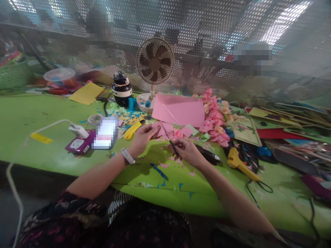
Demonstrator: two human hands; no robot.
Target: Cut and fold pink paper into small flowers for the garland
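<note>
My left hand pinches a small pink paper piece above the green table. A white band sits on that wrist. My right hand is closed around black-handled scissors, whose blades point up and left into the pink piece. Pink and blue paper scraps lie on the table under both hands. Just behind the hands lies a large pink paper sheet, with a heap of pink paper flowers to its right.
A small fan and a black bottle stand at the back before a perforated screen. A yellow glue gun lies right, a phone and charger left, a yellow cutter nearby. Stacked cards fill the right side.
</note>
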